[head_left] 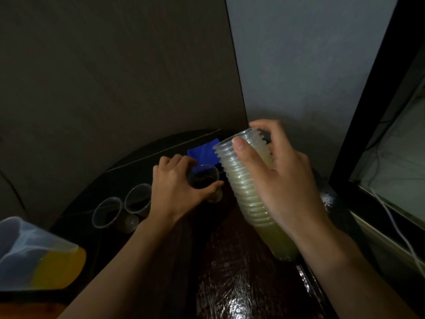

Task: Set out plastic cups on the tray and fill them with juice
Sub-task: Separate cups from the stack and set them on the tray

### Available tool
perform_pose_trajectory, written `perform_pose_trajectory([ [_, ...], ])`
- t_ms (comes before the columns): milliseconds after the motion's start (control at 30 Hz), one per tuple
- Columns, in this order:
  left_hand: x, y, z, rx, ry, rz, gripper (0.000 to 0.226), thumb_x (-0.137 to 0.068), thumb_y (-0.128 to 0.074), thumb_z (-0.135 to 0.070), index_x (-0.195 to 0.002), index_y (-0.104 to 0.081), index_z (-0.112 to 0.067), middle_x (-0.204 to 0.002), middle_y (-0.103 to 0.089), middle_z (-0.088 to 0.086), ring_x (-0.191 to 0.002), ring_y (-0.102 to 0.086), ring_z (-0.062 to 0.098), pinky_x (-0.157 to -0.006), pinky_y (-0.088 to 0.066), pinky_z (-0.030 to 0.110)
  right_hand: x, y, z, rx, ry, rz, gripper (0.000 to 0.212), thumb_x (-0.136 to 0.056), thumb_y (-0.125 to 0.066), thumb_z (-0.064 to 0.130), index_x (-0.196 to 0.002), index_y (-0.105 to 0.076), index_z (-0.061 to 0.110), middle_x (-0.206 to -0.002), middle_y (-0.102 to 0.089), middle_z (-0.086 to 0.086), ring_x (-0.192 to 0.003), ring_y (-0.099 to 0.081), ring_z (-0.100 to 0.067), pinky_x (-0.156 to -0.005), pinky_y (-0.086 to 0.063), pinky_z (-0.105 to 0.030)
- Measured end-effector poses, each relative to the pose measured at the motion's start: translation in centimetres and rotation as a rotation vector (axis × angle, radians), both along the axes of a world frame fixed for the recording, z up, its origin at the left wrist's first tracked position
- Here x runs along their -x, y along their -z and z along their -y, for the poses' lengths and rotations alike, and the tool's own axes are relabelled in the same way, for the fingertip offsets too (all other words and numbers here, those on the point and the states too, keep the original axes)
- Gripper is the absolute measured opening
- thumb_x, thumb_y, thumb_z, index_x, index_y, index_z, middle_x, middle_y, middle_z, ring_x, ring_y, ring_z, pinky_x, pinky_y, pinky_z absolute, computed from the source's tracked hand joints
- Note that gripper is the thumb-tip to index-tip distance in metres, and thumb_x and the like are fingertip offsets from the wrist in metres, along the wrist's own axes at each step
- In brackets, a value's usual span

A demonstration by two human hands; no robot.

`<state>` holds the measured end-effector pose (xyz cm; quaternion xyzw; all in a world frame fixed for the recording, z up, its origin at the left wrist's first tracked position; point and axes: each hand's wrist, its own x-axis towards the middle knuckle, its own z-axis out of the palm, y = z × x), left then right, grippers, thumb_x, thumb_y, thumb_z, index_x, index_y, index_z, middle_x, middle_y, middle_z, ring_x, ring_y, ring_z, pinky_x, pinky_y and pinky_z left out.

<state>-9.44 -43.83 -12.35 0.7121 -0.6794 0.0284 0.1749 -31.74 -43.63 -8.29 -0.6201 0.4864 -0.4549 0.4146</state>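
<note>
My right hand grips a tall stack of clear plastic cups, tilted leftward above the table, thumb across its top rim. My left hand holds a single clear cup just over the dark tray, fingers curled round its side. Two empty clear cups stand on the tray to the left, one nearer my hand and one further left. A clear jug holding orange juice sits at the lower left.
A blue cloth lies at the back of the tray near the wall corner. The glossy dark wooden table stretches toward me. A black-framed glass panel with white cables stands at the right.
</note>
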Motion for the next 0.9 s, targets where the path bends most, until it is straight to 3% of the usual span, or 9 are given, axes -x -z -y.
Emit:
perform_pose_trajectory([
  [100, 0.7, -0.6, -0.2, 0.085, -0.001, -0.109, 0.069, -0.08, -0.045, -0.081, -0.113, -0.065, -0.024, -0.108, -0.058, -0.008, -0.101, -0.046, 0.011, -0.082, -0.037, 0.033, 0.3, -0.2, 0.0, -0.011, -0.01, -0.012, 0.062, -0.081, -0.042, 0.081, -0.13, -0.047, 0.044, -0.096, -0.07, 0.008, -0.077, -0.07, -0.006, -0.068, -0.061, -0.039],
  [200, 2.5, -3.2, -0.4, 0.09, 0.102, -0.552, 0.051, -0.093, -0.044, -0.064, -0.111, -0.067, -0.023, -0.106, -0.066, -0.006, -0.102, -0.06, 0.012, -0.088, -0.051, 0.048, 0.5, -0.3, 0.1, -0.004, -0.003, -0.029, 0.061, -0.079, -0.041, 0.081, -0.128, -0.046, 0.045, -0.097, -0.069, 0.01, -0.08, -0.069, -0.005, -0.072, -0.06, -0.04],
  [267, 4.1, -5.5, -0.6, -0.001, 0.233, -0.757, 0.051, -0.095, -0.042, -0.056, -0.116, -0.069, -0.017, -0.109, -0.068, -0.001, -0.108, -0.064, 0.017, -0.093, -0.053, 0.047, 0.4, -0.3, 0.0, -0.007, -0.019, -0.046, 0.062, -0.078, -0.041, 0.082, -0.126, -0.045, 0.044, -0.097, -0.069, 0.009, -0.081, -0.069, -0.007, -0.072, -0.059, -0.04],
  [400, 6.0, -8.4, -0.3, -0.146, 0.356, -0.702, 0.057, -0.089, -0.045, -0.057, -0.121, -0.07, -0.018, -0.117, -0.061, 0.003, -0.114, -0.061, 0.012, -0.097, -0.05, 0.031, 0.7, -0.5, 0.1, 0.021, -0.037, -0.076, 0.042, -0.085, -0.049, 0.073, -0.111, -0.045, 0.041, -0.091, -0.067, 0.011, -0.075, -0.065, -0.002, -0.06, -0.05, -0.03],
  [500, 5.9, -9.7, 0.3, -0.287, 0.364, -0.689, 0.057, -0.084, -0.051, -0.059, -0.122, -0.07, -0.022, -0.121, -0.06, 0.003, -0.115, -0.062, 0.015, -0.099, -0.052, 0.041, 1.0, -0.4, 0.3, 0.037, -0.07, -0.08, 0.045, -0.081, -0.043, 0.079, -0.11, -0.044, 0.045, -0.091, -0.067, 0.012, -0.074, -0.066, -0.002, -0.061, -0.056, -0.034],
  [600, 5.2, -10.4, 0.6, -0.389, 0.437, -0.751, 0.056, -0.084, -0.058, -0.049, -0.127, -0.065, -0.014, -0.126, -0.062, 0.011, -0.117, -0.063, 0.028, -0.099, -0.052, 0.051, 1.6, -0.4, 0.6, 0.056, -0.094, -0.085, 0.049, -0.079, -0.042, 0.082, -0.113, -0.044, 0.047, -0.092, -0.067, 0.012, -0.076, -0.067, -0.003, -0.066, -0.06, -0.04],
  [733, 4.1, -11.0, 1.4, -0.499, 0.507, -0.769, 0.059, -0.079, -0.07, -0.029, -0.132, -0.059, -0.005, -0.128, -0.062, 0.017, -0.118, -0.062, 0.038, -0.099, -0.052, 0.05, 2.3, -0.3, 0.9, 0.088, -0.141, -0.051, 0.051, -0.08, -0.043, 0.084, -0.116, -0.046, 0.047, -0.097, -0.067, 0.014, -0.08, -0.068, -0.004, -0.067, -0.061, -0.042],
  [900, 3.9, -11.0, 2.0, -0.484, 0.517, -0.77, 0.057, -0.077, -0.076, -0.025, -0.128, -0.06, -0.004, -0.124, -0.064, 0.017, -0.116, -0.063, 0.038, -0.096, -0.053, 0.047, 2.8, -0.4, 1.1, 0.105, -0.157, -0.07, 0.052, -0.08, -0.042, 0.084, -0.115, -0.047, 0.047, -0.095, -0.067, 0.014, -0.078, -0.067, 0.0, -0.065, -0.06, -0.038],
])
